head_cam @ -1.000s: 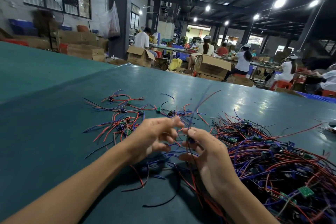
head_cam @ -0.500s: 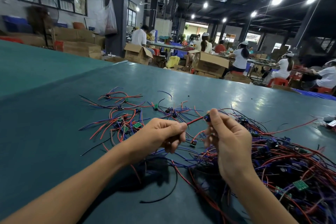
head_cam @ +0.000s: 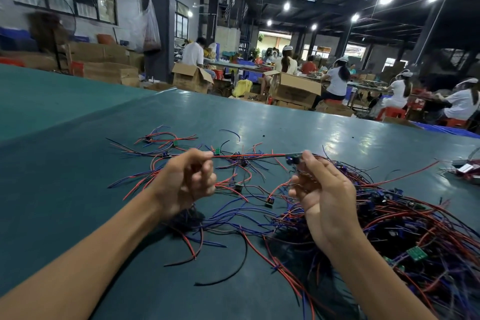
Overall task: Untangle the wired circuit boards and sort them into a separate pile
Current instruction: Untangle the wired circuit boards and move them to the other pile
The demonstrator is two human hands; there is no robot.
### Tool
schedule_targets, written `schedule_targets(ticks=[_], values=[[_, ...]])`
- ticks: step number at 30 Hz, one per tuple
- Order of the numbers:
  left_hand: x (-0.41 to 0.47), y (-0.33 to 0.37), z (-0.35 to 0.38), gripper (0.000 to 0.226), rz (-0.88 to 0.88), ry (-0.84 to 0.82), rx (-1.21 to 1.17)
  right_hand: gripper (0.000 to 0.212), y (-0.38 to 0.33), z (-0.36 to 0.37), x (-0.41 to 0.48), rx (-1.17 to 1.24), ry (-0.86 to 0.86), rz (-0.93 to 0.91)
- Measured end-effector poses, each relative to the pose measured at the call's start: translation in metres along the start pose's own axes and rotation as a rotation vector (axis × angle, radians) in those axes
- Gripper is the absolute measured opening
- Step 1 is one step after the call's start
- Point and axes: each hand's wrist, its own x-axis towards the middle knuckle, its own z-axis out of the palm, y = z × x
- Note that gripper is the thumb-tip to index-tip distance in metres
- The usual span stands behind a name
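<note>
Tangled pile (head_cam: 415, 226) right, cardboard boxes (head_cam: 191, 79) behind

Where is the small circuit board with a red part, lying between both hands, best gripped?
Pinch the small circuit board itself by its edges, from above and the near side: it lies flat, clear of the tangled pile of red and blue wires, and its red wire trails off rightward.

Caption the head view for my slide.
Left hand and right hand stretch a red wire from a circuit board beside the tangled pile.
</note>
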Motion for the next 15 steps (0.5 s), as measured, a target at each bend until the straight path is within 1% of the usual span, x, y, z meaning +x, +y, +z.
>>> schedule_targets(ticks=[2, 4, 6, 8, 10, 12, 15], values=[[-0.001, 0.004, -0.003, 0.034, 0.051, 0.018, -0.11, 0.016, 0.002, 0.001, -0.001, 0.047, -0.05, 0.088], [-0.003, 0.006, -0.005, 0.037, 0.082, 0.009, -0.197, 0.013, 0.007, 0.004, -0.003, 0.061, -0.076, 0.149], [-0.004, 0.008, -0.006, 0.039, 0.093, -0.021, -0.266, 0.01, 0.012, 0.007, -0.005, 0.085, -0.085, 0.189], [-0.003, 0.01, -0.006, 0.042, 0.09, -0.047, -0.323, 0.015, 0.015, 0.009, -0.005, 0.089, -0.089, 0.197], [-0.002, 0.011, -0.005, 0.043, 0.085, -0.049, -0.352, 0.021, 0.016, 0.009, -0.006, 0.089, -0.093, 0.196], [-0.002, 0.011, -0.005, 0.042, 0.089, -0.036, -0.358, 0.023, 0.015, 0.01, -0.006, 0.094, -0.096, 0.203], [-0.002, 0.009, -0.006, 0.035, 0.123, 0.021, -0.335, 0.016, 0.016, 0.01, -0.006, 0.098, -0.079, 0.202]])
